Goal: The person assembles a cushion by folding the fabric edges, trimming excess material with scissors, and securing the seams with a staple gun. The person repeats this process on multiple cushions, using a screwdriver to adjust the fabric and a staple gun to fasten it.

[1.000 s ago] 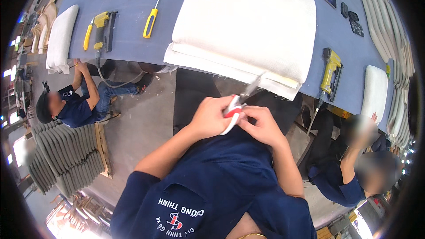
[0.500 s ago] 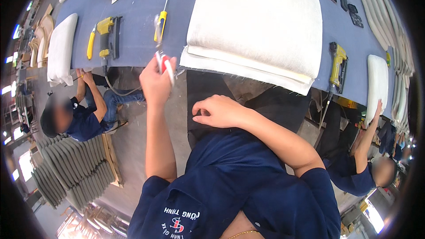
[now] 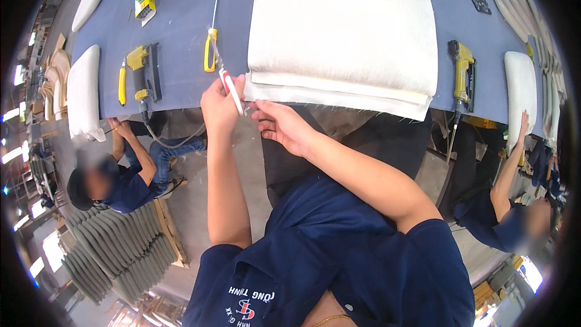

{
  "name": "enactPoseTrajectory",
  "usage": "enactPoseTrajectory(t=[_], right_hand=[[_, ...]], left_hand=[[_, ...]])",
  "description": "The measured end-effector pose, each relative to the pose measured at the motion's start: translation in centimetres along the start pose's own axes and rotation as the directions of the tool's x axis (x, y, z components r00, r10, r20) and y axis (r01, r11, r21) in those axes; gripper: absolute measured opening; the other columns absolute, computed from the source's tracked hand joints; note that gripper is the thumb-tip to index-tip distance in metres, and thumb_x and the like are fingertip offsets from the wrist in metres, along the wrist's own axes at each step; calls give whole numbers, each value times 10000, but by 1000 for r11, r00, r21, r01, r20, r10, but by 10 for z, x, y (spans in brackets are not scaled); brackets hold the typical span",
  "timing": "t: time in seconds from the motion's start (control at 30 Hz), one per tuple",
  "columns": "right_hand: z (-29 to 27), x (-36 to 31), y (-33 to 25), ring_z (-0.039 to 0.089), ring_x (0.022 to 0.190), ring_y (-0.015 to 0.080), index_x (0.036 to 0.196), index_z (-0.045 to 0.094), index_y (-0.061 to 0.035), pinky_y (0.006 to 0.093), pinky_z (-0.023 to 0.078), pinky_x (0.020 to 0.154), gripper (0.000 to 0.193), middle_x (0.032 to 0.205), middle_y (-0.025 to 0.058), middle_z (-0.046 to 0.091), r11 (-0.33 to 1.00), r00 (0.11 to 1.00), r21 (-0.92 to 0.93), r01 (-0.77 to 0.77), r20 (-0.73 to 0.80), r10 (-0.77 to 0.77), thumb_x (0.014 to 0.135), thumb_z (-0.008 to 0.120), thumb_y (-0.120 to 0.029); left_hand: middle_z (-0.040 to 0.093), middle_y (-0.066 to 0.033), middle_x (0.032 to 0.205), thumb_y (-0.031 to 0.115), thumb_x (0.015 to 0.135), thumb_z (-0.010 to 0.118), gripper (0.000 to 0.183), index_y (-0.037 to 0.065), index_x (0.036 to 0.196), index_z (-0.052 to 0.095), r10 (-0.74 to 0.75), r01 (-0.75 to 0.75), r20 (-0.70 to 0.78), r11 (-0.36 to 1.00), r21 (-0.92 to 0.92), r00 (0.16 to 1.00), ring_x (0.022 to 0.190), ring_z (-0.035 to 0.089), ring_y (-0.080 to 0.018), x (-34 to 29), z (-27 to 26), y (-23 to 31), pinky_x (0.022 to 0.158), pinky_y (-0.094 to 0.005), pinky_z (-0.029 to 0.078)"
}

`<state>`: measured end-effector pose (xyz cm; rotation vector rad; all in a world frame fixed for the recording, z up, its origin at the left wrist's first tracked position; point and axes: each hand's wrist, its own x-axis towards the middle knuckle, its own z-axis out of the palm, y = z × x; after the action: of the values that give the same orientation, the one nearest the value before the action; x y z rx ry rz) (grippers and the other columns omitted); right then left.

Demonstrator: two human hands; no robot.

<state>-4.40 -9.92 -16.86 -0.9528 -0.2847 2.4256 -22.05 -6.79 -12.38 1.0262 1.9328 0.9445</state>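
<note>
The left hand [image 3: 219,109] has its fingers wrapped round scissors [image 3: 231,91]; the right hand [image 3: 286,126] is half-curled (any hold, I cannot tell) near the cushion [image 3: 342,24] on the table [image 3: 181,42]. Seemingly readying the scissors; next calls for careful aim.

A blue-grey counter [image 3: 181,54] stands above a grey floor [image 3: 193,206], with stacked grey curved panels [image 3: 115,242] beside a wooden pallet edge [image 3: 171,233] at left, curved wooden parts [image 3: 55,85] farther off, and bright light patches [image 3: 53,249] along the rim.
</note>
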Motion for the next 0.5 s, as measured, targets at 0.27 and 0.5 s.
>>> enactPoseTrajectory(t=[0.27,0.5], right_hand=[[19,3,8,495,704,65,1155,656,-174,265,437,670,281,863,-74,574,967,998,255,16,-68,1,1115,713,-446],[27,15,5,336,592,47,977,661,-168,263,299,573,236,691,-118,388,978,974,190,84,-224,-40,1071,792,-341]], left_hand=[[737,-72,801,207,946,793,263,-15,1071,723,-106,59,215,975,215,971,677,690,-147,-96,-31,-35,646,-324,544],[777,-181,909,179,869,758,320,-6,1123,698,-129,-33,300,877,480,945,823,778,-313,-130,-33,-33,807,-428,592]])
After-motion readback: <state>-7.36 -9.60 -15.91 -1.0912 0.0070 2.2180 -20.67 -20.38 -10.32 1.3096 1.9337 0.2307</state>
